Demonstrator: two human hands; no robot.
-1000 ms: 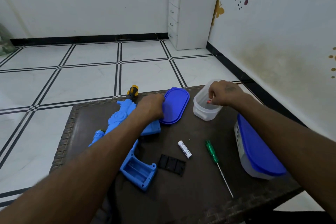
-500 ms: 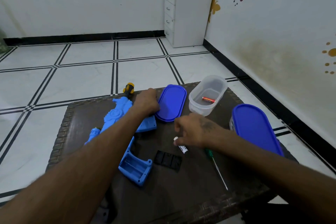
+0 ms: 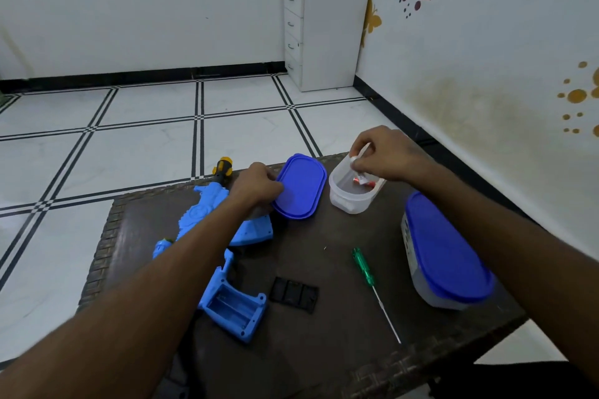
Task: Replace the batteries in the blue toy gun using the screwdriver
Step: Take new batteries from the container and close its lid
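Observation:
The blue toy gun (image 3: 207,214) lies on the dark table (image 3: 324,350), its open battery bay (image 3: 231,306) empty and facing up near me. The black battery cover (image 3: 294,294) lies beside the bay. A green-handled screwdriver (image 3: 369,278) lies to the right of the cover. My left hand (image 3: 256,186) rests on the gun next to a loose blue lid (image 3: 299,186). My right hand (image 3: 385,152) holds a white battery (image 3: 356,159) over the open clear container (image 3: 353,191), which has a red battery (image 3: 364,181) inside.
A second container with a blue lid (image 3: 444,253) stands at the table's right edge. A white drawer cabinet (image 3: 324,32) stands in the far corner on the tiled floor. The wall runs close along the right.
My right hand picked the white battery off the table and carried it back over the clear container. My left hand stayed on the gun.

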